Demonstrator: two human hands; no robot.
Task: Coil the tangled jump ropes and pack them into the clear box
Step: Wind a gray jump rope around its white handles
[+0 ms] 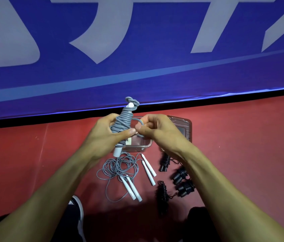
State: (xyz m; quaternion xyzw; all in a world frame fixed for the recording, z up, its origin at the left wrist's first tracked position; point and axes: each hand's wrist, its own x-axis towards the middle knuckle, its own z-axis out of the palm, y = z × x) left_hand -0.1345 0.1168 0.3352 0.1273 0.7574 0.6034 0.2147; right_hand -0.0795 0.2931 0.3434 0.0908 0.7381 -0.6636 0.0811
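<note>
My left hand grips a grey jump rope wound tightly around its white handles, held tilted above the floor. My right hand pinches the loose end loop of that same grey rope beside the bundle. The clear box lies on the red floor just under my hands, mostly hidden by them. Its lid lies to the right. A tangled grey rope with white handles lies on the floor below, and another white handle pair sits beside it.
Several coiled black jump ropes lie on the floor at the right, under my right forearm. A blue banner with white lettering stands along the back. My shoe shows at the bottom left.
</note>
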